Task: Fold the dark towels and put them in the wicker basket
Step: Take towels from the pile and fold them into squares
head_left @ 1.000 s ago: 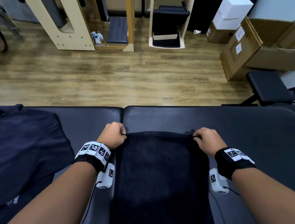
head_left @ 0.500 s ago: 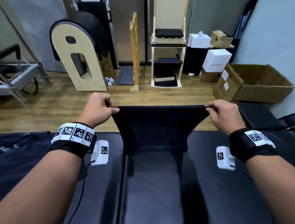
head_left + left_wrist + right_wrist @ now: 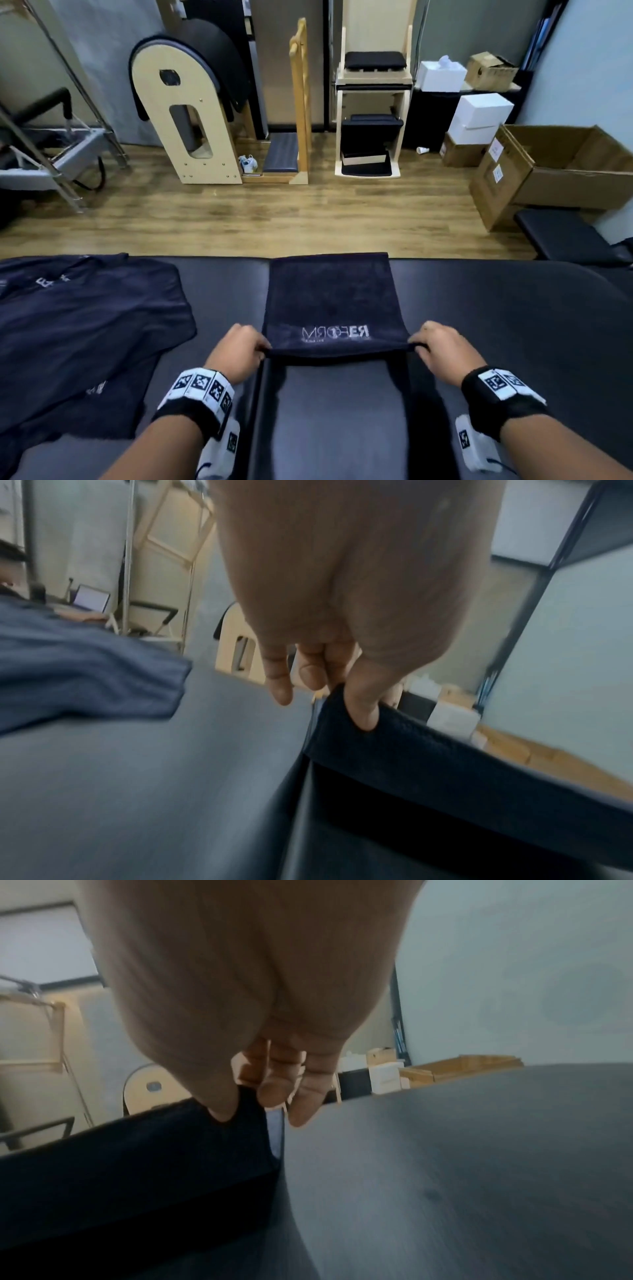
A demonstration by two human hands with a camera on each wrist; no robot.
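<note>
A dark towel (image 3: 330, 301) with a pale mirrored logo lies lengthwise on the black padded table (image 3: 513, 325), its far end at the table's far edge. Its near edge is lifted off the padding and stretched taut between my hands. My left hand (image 3: 239, 353) pinches the near left corner, thumb on top of the cloth (image 3: 363, 712). My right hand (image 3: 442, 349) pinches the near right corner (image 3: 226, 1110) the same way. A heap of more dark towels (image 3: 78, 329) lies spread on the table's left part. No wicker basket is in view.
Beyond the table is a wooden floor (image 3: 274, 212) with pilates equipment: an arched wooden barrel (image 3: 191, 116) and a wooden chair (image 3: 373, 113). Cardboard boxes (image 3: 555, 171) and white boxes (image 3: 479, 116) stand at the back right. A black padded bench (image 3: 561, 236) sits right of the table.
A second ago the towel lay flat with my hands at its far corners. I lifted it up in the air, then laid it farther away; my hands now hold its near edge.
</note>
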